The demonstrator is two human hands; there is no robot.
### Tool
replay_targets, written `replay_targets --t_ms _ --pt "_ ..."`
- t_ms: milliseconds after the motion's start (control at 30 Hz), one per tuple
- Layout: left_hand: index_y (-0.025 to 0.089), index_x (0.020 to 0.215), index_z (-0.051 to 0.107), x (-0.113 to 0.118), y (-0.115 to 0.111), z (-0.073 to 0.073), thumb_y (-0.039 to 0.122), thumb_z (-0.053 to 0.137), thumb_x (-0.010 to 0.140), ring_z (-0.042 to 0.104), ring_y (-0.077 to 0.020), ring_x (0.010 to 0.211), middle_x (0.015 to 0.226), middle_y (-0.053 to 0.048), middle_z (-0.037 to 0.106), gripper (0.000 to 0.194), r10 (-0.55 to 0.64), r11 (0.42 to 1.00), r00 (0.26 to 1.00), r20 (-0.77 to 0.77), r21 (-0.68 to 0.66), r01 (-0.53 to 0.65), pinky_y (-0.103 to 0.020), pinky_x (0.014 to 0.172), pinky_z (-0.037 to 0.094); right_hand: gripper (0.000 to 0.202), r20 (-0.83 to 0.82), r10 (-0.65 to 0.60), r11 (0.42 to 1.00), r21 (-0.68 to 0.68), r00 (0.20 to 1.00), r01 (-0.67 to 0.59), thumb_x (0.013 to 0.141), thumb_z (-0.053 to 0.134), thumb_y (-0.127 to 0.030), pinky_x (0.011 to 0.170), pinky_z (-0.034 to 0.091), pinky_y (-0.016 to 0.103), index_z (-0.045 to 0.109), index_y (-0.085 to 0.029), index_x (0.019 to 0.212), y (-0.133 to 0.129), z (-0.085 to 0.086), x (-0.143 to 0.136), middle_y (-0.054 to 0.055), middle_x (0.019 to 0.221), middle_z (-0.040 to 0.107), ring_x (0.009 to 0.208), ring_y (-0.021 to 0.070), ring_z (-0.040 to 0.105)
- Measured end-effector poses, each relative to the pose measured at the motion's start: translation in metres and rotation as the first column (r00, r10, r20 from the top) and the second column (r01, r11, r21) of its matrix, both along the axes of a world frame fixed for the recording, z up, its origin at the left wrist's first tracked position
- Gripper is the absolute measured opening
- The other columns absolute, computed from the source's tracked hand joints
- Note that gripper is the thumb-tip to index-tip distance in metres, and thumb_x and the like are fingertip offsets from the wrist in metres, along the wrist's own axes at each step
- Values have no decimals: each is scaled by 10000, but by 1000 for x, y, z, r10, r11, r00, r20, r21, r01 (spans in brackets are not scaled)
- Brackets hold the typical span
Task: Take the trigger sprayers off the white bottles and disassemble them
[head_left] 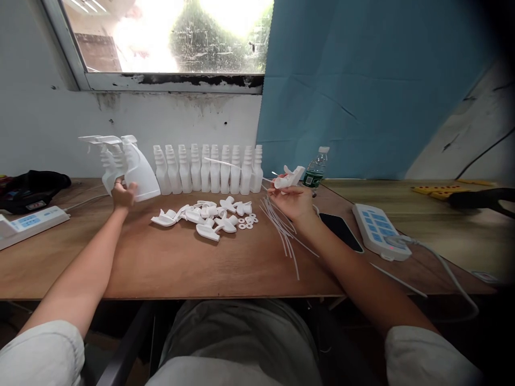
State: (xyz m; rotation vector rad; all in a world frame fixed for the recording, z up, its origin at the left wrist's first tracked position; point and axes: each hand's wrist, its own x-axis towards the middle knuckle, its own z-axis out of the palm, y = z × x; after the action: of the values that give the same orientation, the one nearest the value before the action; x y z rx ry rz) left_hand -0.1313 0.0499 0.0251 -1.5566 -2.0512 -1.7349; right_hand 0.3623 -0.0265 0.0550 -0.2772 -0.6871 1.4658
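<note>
At the left of the table, my left hand (124, 194) is closed on a white spray bottle (141, 174), which leans with its base to the right. Just behind that hand stand finished-looking bottles with trigger heads (105, 140), partly hidden. On the right, my right hand (293, 201) grips a white trigger sprayer head (290, 178) above the table. A thin white tube (223, 162) stretches leftward from near it, in front of the bottle row; whether it joins the head I cannot tell. Loose trigger heads (207, 214) lie piled between my hands, beside several white washers (247, 221).
A row of white bottles without heads (205, 171) stands along the wall. Loose thin tubes (284, 230) lie near my right forearm. Further right are a phone (341, 232), a power strip (378, 228) and a water bottle (316, 170). Another power strip (36, 222) is far left.
</note>
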Motion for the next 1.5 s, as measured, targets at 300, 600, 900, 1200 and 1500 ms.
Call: replay_targets --t_ms 300,600,900,1200,1500 --pt "101 1417 332 2 -2 -24 465 587 816 600 -303 850 947 -139 635 747 193 906 934 -300 -311 -287 -353 709 434 318 86 53 999 -2 995 -53 514 498 27 593 454 262 509 -208 727 0 -5 -5 -11 743 602 698 126 562" --pt "74 1386 266 6 15 -37 341 668 785 495 -299 1135 1279 -188 416 771 117 942 962 -248 -280 -187 -383 917 406 379 134 80 990 -126 988 -63 484 496 18 602 473 290 557 -206 783 2 -10 -10 20 730 618 682 147 550" --pt "120 998 439 8 12 -37 352 623 808 505 -215 932 1085 -94 434 352 140 964 954 -265 -181 -192 -347 852 422 364 170 106 990 -110 980 -88 479 508 15 613 470 301 518 -214 762 4 -15 -11 17 741 612 687 156 544" --pt "125 981 510 5 19 -44 306 624 773 538 -233 926 1125 -109 461 299 19 964 944 -328 -245 -104 -364 878 435 334 194 86 993 -98 977 -68 461 509 20 588 454 301 477 -209 701 4 -19 -15 0 713 597 647 149 536" --pt "91 1116 527 8 24 -45 258 565 716 537 -303 1108 1189 -190 504 435 -83 956 932 -353 -293 -26 -368 1005 398 306 198 102 987 -145 975 -74 461 512 21 574 457 285 442 -197 665 3 -21 -17 12 739 618 663 145 550"
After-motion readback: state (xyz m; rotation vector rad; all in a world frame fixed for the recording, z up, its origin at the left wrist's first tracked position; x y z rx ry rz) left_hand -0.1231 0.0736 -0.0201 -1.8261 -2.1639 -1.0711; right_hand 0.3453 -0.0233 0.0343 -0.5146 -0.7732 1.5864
